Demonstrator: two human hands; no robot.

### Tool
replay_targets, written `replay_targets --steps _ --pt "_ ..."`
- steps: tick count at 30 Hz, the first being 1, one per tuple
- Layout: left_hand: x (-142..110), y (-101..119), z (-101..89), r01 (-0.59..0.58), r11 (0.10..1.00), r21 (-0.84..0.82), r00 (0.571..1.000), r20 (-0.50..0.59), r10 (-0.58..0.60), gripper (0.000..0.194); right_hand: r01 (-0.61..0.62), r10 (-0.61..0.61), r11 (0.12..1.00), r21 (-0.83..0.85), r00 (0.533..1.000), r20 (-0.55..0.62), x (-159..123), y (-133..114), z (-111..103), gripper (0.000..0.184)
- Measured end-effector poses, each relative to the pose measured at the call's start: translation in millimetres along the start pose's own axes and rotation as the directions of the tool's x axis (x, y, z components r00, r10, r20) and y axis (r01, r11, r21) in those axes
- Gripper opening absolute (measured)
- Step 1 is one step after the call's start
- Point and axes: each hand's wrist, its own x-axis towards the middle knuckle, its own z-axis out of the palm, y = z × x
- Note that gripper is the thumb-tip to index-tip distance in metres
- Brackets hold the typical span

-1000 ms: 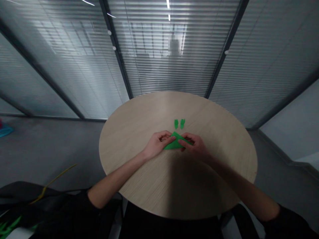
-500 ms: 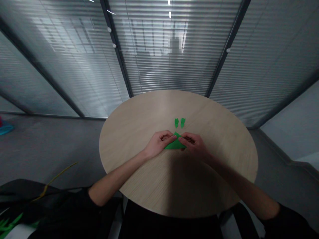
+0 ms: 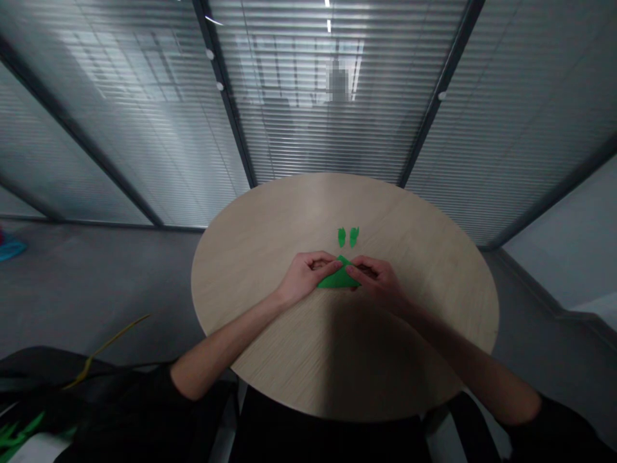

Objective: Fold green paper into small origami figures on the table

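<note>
Between my hands is a sheet of green paper (image 3: 337,279) folded into a triangle, its tip pointing away from me and its long edge towards me. My left hand (image 3: 308,275) pinches the left slope near the tip, thumb on top and fingers curled. On the right slope, my right hand (image 3: 378,278) grips with its thumb on top and its fingers bent round behind. Just beyond the tip, two small green cut-out pieces (image 3: 342,237) lie side by side on the table. The undersides of the paper and some fingertips are hidden.
The round wooden table (image 3: 270,218) stands before a glass wall with blinds (image 3: 318,141). At lower left are a dark chair or bag with a yellow cord (image 3: 116,335) and some green pieces (image 3: 22,434). A blue object (image 3: 12,247) lies on the floor at far left.
Almost nothing differs. Both hands keep their hold on the folded paper in the same spot, and the view has shifted very slightly.
</note>
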Motion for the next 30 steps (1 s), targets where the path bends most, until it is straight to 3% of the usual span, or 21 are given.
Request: replay_targets --steps 30 --pt "-2.1 7.4 0.3 0.01 1.0 0.008 1.0 -0.001 -0.01 0.02 -0.011 0.011 1.0 0.002 1.0 -0.021 0.7 -3.4 0.7 0.03"
